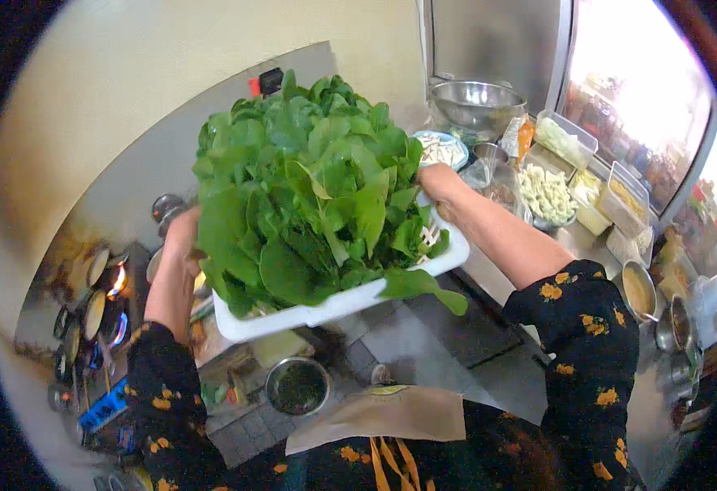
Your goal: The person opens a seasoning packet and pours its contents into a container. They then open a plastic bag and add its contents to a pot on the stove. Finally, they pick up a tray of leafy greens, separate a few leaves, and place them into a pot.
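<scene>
A white plastic basket (334, 310) heaped with large green leafy vegetables (309, 196) is held up in front of me, slightly tilted. At its left side is my left hand (188, 239), closed around the edge, its fingers partly hidden by leaves. My right hand (441, 187) grips the rim on the right side. One leaf (429, 289) hangs over the near rim towards the right.
On the left, flames burn on a stove among pans (94, 314). A round metal pot (298, 386) with dark green contents stands low below the basket. Along the right counter are a large steel bowl (478, 101), cauliflower florets (545, 195), plastic tubs (625, 199) and a sauce-filled bowl (638, 291).
</scene>
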The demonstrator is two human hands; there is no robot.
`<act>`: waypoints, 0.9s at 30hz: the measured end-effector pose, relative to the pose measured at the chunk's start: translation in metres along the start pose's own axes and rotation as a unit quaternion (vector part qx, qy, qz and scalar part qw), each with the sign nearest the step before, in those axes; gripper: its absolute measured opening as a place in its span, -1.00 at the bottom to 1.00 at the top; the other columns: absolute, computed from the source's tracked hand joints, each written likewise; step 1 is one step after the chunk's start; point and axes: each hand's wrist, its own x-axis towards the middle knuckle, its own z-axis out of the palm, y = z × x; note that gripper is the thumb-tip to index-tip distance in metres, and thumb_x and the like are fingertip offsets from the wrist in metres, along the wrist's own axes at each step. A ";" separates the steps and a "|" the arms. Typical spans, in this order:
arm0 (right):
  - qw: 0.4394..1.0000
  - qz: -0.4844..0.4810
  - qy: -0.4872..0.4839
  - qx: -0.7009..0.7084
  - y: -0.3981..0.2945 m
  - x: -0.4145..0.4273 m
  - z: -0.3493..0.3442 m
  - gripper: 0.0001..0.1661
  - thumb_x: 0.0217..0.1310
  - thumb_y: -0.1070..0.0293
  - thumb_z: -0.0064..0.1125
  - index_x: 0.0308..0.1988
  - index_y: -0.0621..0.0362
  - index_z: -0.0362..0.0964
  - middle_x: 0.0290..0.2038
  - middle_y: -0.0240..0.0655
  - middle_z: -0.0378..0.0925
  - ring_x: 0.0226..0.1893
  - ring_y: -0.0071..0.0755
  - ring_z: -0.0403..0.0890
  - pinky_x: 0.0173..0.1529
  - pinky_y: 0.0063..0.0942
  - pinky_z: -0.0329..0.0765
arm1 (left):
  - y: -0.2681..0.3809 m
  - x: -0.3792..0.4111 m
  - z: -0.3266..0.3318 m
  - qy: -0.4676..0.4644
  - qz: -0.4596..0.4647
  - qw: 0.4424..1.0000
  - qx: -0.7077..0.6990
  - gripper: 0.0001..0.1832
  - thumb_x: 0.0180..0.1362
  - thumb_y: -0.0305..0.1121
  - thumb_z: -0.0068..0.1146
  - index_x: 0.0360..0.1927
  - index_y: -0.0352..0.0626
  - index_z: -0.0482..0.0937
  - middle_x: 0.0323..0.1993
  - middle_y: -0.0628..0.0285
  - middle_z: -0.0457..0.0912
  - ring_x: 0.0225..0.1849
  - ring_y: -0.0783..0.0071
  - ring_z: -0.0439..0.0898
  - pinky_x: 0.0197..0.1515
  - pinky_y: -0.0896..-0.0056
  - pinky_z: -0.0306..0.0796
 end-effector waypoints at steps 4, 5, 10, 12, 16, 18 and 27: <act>0.998 -0.018 0.053 0.030 -0.011 0.100 -0.014 -0.77 -0.04 0.45 -0.12 -0.38 0.41 0.37 -0.41 -0.07 0.44 -0.44 -0.30 0.44 -0.42 -0.35 0.33 | -0.004 0.173 0.012 -0.064 0.029 0.988 0.134 -0.67 0.04 -0.27 -0.07 -0.32 -0.43 0.46 -0.47 0.17 0.53 -0.49 0.44 0.47 -0.53 0.38 0.34; 0.998 -0.035 0.053 -0.024 -0.014 0.132 -0.024 -0.76 -0.03 0.45 -0.12 -0.37 0.41 0.37 -0.40 -0.06 0.44 -0.44 -0.29 0.44 -0.42 -0.35 0.34 | 0.002 0.212 0.028 -0.061 0.034 0.989 0.133 -0.66 0.04 -0.27 -0.07 -0.33 -0.44 0.46 -0.48 0.17 0.53 -0.50 0.44 0.48 -0.53 0.38 0.34; 0.990 -0.026 0.112 0.082 -0.033 0.256 -0.065 -0.76 -0.03 0.41 -0.12 -0.38 0.37 0.38 -0.40 -0.10 0.46 -0.45 -0.30 0.45 -0.44 -0.31 0.34 | 0.035 0.342 0.128 -0.077 0.061 0.974 0.202 -0.68 0.04 -0.27 -0.06 -0.31 -0.39 0.47 -0.47 0.18 0.52 -0.53 0.43 0.48 -0.57 0.40 0.33; 0.990 -0.035 0.088 0.106 -0.028 0.307 -0.078 -0.77 -0.04 0.41 -0.11 -0.41 0.36 0.39 -0.44 -0.12 0.46 -0.47 -0.33 0.44 -0.45 -0.34 0.34 | 0.037 0.386 0.156 -0.132 0.008 0.991 0.001 -0.70 0.05 -0.28 -0.08 -0.32 -0.37 0.48 -0.47 0.18 0.52 -0.53 0.40 0.48 -0.57 0.40 0.33; 0.962 -0.177 0.168 -0.122 0.007 0.410 -0.119 -0.79 -0.07 0.43 -0.10 -0.44 0.34 0.41 -0.49 -0.10 0.46 -0.49 -0.35 0.44 -0.46 -0.36 0.34 | 0.018 0.512 0.189 -0.203 0.049 0.971 0.114 -0.75 0.04 -0.37 -0.11 -0.37 -0.38 0.49 -0.51 0.16 0.52 -0.50 0.34 0.50 -0.51 0.36 0.35; 0.981 -0.039 0.190 0.024 -0.036 0.380 -0.058 -0.81 -0.09 0.46 -0.11 -0.46 0.33 0.41 -0.51 -0.08 0.45 -0.50 -0.25 0.46 -0.46 -0.32 0.35 | -0.010 0.555 0.168 -0.233 0.038 0.965 0.116 -0.78 0.01 -0.40 -0.09 -0.39 -0.38 0.49 -0.52 0.16 0.52 -0.49 0.33 0.50 -0.49 0.35 0.36; 0.981 0.079 0.179 0.005 -0.001 0.456 -0.080 -0.80 -0.03 0.48 -0.05 -0.34 0.36 0.38 -0.43 -0.19 0.42 -0.47 -0.36 0.43 -0.43 -0.41 0.36 | -0.079 0.624 0.257 -0.213 -0.096 0.969 -0.083 -0.71 0.05 -0.29 -0.10 -0.33 -0.36 0.47 -0.43 0.10 0.52 -0.47 0.34 0.50 -0.44 0.31 0.38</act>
